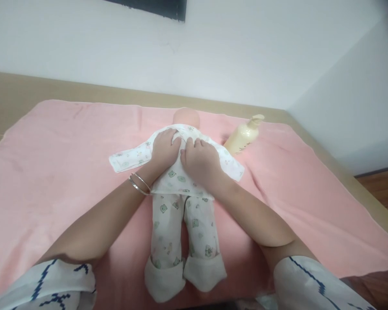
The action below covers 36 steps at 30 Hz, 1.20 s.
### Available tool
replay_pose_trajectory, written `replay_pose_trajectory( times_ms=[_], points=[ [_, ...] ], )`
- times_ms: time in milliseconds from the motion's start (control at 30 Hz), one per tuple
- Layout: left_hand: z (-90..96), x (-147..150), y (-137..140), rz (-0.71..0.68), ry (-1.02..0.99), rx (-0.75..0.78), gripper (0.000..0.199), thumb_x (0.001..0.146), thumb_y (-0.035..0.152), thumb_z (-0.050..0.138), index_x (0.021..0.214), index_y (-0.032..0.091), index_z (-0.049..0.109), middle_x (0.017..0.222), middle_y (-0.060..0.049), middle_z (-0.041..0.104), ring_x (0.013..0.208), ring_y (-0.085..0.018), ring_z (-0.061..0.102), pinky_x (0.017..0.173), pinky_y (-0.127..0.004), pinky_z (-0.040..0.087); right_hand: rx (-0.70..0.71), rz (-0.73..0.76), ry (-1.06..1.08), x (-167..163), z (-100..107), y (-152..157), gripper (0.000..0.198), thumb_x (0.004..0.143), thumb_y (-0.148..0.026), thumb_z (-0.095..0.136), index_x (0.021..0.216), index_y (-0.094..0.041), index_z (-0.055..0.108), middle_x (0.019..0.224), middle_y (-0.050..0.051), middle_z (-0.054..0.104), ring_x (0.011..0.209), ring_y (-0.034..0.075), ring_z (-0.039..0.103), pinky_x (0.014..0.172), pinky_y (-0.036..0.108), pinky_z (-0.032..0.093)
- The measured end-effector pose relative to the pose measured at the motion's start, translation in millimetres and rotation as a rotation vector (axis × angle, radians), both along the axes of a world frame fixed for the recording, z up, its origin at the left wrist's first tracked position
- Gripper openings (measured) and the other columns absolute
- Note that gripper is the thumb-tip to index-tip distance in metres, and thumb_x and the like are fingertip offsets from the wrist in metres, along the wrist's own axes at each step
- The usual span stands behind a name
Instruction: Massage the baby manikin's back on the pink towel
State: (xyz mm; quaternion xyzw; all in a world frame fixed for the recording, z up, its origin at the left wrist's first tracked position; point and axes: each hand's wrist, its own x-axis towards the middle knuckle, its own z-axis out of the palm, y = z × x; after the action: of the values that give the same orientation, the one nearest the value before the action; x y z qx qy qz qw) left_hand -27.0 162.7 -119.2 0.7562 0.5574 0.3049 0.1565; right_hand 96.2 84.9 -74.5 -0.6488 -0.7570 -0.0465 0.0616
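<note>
A baby doll lies on its back, head away from me; its bare rounded head [186, 117] shows above the collar. It wears a white printed long-sleeved shirt [181, 178] and matching trousers [166, 219] with wide turned-up cuffs. The sleeves spread out to both sides. My left hand [166, 148] lies palm down on the chest, its thumb apart and pointing inward. Beside it rests my right hand [202, 161], fingers slightly bent and spread on the shirt front. A small gap separates the two thumbs. My palms are hidden.
A pink blanket [67, 172] covers the wooden surface [16, 92] under the doll. To the right of its head, a cream pump bottle [244, 135] lies tilted near the sleeve. A white wall [213, 56] rises behind. Brown flooring [383, 185] shows at far right.
</note>
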Motion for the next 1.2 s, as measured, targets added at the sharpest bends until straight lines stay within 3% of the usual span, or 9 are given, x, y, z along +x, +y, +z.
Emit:
replay_pose_trajectory(
  times_ms=[167, 467, 667, 767, 867, 1000, 1100, 1200],
  points=[
    [-7.1, 0.1, -1.8, 0.021, -0.092, 0.006, 0.048, 0.096, 0.031, 0.041, 0.135, 0.014, 0.064, 0.145, -0.011, 0.065, 0.138, -0.027, 0.055, 0.125, -0.045, 0.038, -0.044, -0.005, 0.160, 15.6, -5.3, 26.4, 0.061, 0.107, -0.037, 0.032, 0.156, -0.001, 0.040, 0.157, 0.025, 0.048, 0.148, 0.037, 0.044, 0.120, 0.049, 0.037],
    [-9.9, 0.4, -0.4, 0.030, -0.097, 0.019, 0.046, 0.096, 0.031, 0.042, 0.134, 0.017, 0.064, 0.145, -0.009, 0.065, 0.137, -0.027, 0.056, 0.126, -0.047, 0.038, 0.010, 0.005, 0.244, 20.8, -17.9, 36.2, 0.059, 0.106, -0.040, 0.029, 0.147, -0.003, 0.050, 0.150, 0.025, 0.055, 0.140, 0.036, 0.051, 0.120, 0.053, 0.036],
    [4.3, 4.9, -7.0, 0.009, 0.068, -0.011, 0.045, 0.098, 0.026, 0.035, 0.129, 0.011, 0.064, 0.140, -0.016, 0.064, 0.136, -0.030, 0.055, 0.123, -0.047, 0.038, -0.021, -0.024, 0.266, 22.4, -22.0, 40.9, 0.065, 0.105, -0.039, 0.030, 0.157, 0.000, 0.035, 0.164, 0.026, 0.037, 0.155, 0.038, 0.033, 0.126, 0.055, 0.028],
    [19.0, 3.9, -19.4, -0.107, 0.158, -0.025, 0.042, 0.095, 0.018, 0.034, 0.122, 0.009, 0.065, 0.131, -0.019, 0.066, 0.133, -0.032, 0.055, 0.120, -0.050, 0.040, -0.032, -0.021, 0.265, 23.5, -22.7, 42.8, 0.064, 0.104, -0.039, 0.032, 0.154, 0.000, 0.039, 0.163, 0.026, 0.039, 0.154, 0.038, 0.036, 0.126, 0.055, 0.029],
    [38.0, -2.3, -32.5, -0.228, 0.166, -0.097, 0.038, 0.092, 0.016, 0.039, 0.117, 0.018, 0.067, 0.124, -0.012, 0.070, 0.123, -0.029, 0.062, 0.109, -0.044, 0.049, -0.014, -0.009, 0.255, 23.6, -21.7, 43.1, 0.058, 0.104, -0.037, 0.032, 0.146, 0.001, 0.048, 0.157, 0.027, 0.046, 0.150, 0.038, 0.042, 0.123, 0.054, 0.032],
    [57.7, -9.7, -34.4, -0.236, 0.186, -0.190, 0.032, 0.092, 0.017, 0.041, 0.099, 0.023, 0.071, 0.105, -0.006, 0.075, 0.105, -0.027, 0.068, 0.092, -0.040, 0.053, -0.012, -0.012, 0.210, 21.9, -17.7, 40.2, 0.053, 0.105, -0.036, 0.032, 0.138, 0.000, 0.053, 0.151, 0.029, 0.052, 0.142, 0.037, 0.049, 0.119, 0.052, 0.036],
    [57.2, -10.9, -24.4, -0.215, 0.181, -0.210, 0.031, 0.093, 0.019, 0.040, 0.094, 0.024, 0.071, 0.101, -0.004, 0.076, 0.101, -0.026, 0.068, 0.091, -0.039, 0.053, -0.005, -0.018, 0.168, 17.8, -13.9, 32.7, 0.051, 0.106, -0.037, 0.032, 0.135, -0.002, 0.054, 0.145, 0.029, 0.056, 0.136, 0.038, 0.053, 0.116, 0.052, 0.039],
    [44.0, -10.0, -12.4, -0.180, 0.155, -0.186, 0.032, 0.096, 0.022, 0.037, 0.100, 0.020, 0.068, 0.112, -0.008, 0.073, 0.108, -0.026, 0.066, 0.098, -0.039, 0.052, 0.019, -0.026, 0.129, 10.5, -11.3, 20.0, 0.048, 0.107, -0.035, 0.032, 0.133, -0.002, 0.055, 0.139, 0.028, 0.060, 0.131, 0.038, 0.056, 0.113, 0.051, 0.042]
  ],
)
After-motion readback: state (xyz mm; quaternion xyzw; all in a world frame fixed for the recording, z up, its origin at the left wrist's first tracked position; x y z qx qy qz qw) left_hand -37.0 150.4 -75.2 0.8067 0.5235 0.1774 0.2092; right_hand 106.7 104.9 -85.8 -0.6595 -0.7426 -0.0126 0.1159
